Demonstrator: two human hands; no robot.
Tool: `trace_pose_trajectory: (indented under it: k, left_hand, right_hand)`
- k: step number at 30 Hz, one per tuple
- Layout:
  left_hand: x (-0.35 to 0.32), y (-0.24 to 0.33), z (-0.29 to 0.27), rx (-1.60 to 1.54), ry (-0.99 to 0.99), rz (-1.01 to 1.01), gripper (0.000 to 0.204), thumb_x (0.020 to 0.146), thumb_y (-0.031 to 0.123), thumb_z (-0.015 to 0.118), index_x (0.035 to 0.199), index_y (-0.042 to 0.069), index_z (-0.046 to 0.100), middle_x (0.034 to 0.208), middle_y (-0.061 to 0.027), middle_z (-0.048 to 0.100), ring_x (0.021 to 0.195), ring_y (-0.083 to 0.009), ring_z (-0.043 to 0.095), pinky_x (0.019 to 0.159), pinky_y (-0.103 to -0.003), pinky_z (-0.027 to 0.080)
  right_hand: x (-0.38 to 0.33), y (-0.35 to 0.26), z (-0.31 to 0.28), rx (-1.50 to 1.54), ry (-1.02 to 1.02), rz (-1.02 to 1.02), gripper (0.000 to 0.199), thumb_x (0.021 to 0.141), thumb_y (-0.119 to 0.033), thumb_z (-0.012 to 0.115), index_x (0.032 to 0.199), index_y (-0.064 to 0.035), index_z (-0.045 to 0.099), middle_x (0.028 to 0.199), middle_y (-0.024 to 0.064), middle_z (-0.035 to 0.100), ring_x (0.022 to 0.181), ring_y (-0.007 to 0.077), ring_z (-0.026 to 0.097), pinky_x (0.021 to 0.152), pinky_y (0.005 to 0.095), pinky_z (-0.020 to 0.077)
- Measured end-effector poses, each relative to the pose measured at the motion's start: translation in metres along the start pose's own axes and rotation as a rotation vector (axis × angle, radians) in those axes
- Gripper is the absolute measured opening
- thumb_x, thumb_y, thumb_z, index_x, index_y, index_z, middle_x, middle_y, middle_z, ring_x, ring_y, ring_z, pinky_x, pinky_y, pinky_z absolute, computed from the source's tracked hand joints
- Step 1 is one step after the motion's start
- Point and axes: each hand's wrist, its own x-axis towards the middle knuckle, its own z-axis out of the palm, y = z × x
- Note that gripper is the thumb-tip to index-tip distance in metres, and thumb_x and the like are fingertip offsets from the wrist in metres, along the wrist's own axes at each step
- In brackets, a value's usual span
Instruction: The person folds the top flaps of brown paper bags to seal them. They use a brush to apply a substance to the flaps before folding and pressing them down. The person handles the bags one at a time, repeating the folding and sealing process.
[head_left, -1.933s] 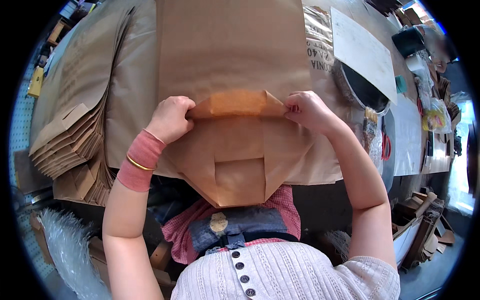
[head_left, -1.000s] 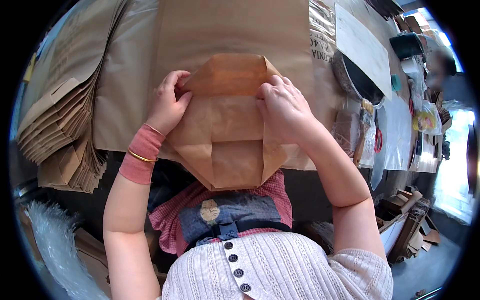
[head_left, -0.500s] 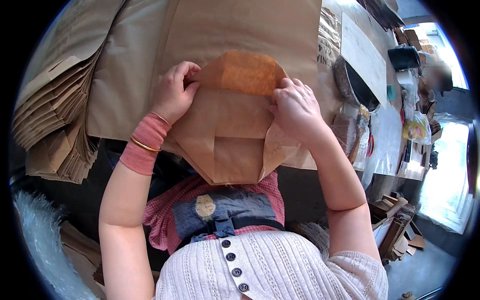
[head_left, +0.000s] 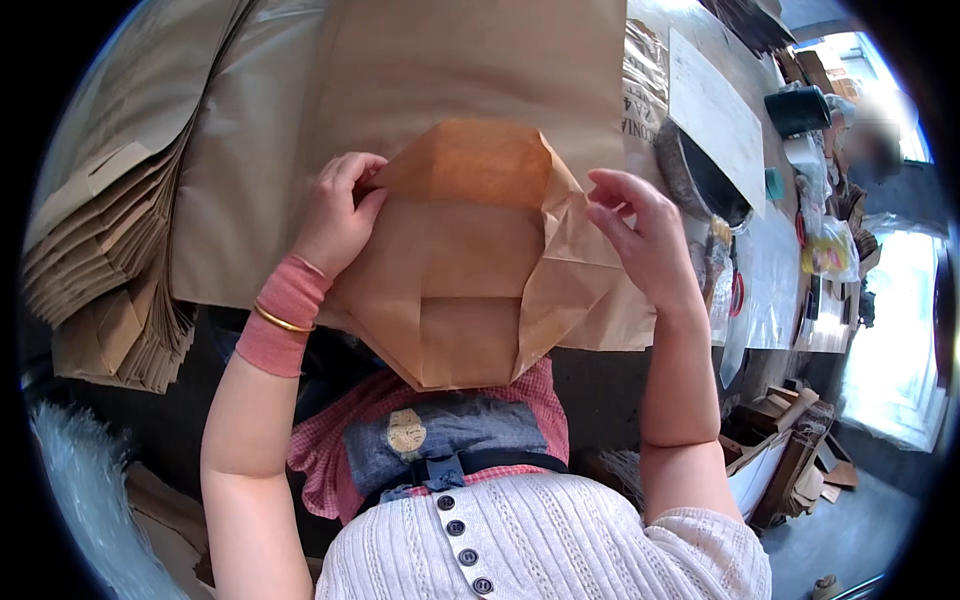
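In front of me lies a large brown paper bag (head_left: 470, 245), its end spread into a folded many-sided shape with an orange-brown patch (head_left: 485, 165) at the far side. My left hand (head_left: 335, 210) pinches the left edge of this folded end between thumb and fingers. Just off the right edge, my right hand (head_left: 645, 225) hangs with fingers curled and parted from the thumb, nothing between them. Beneath that hand, the bag's right flap stands partly raised and creased.
Folded brown paper bags (head_left: 100, 270) are stacked at the left table edge. To the right are a dark trough-like container (head_left: 700, 180) under a pale board (head_left: 715, 115), a brush (head_left: 718, 250), and a dark green pot (head_left: 798, 110). Cardboard scraps (head_left: 790, 450) fill a box lower right.
My right hand has let go of the bag's right edge and moved right. The right flap has risen and creased. My left hand still grips the left edge, slightly lower in view.
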Motion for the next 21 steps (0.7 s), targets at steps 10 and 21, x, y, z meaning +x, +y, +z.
trace_pose_trajectory:
  k: [10,21]
  left_hand:
    - [0.025,0.012,-0.026,0.019,-0.327,-0.061,0.03,0.077,-0.001,0.067,0.106,-0.003,0.059,0.092,-0.0108,0.062,0.082,-0.0175,0.059,0.075,-0.031,0.049]
    - [0.055,0.038,-0.038,0.35,-0.652,0.04,0.015,0.064,0.002,0.064,0.078,-0.004,0.061,0.078,-0.0192,0.061,0.077,-0.037,0.06,0.07,-0.042,0.05]
  right_hand:
    - [0.044,0.053,0.01,0.13,-0.484,0.121,0.014,0.077,-0.004,0.072,0.086,0.0029,0.064,0.071,0.0034,0.058,0.067,0.0103,0.051,0.062,0.0295,0.0454]
    - [0.054,0.043,0.016,-0.068,-0.544,-0.101,0.015,0.072,-0.009,0.067,0.081,0.003,0.063,0.066,0.0171,0.059,0.062,0.0273,0.057,0.06,0.0362,0.0475]
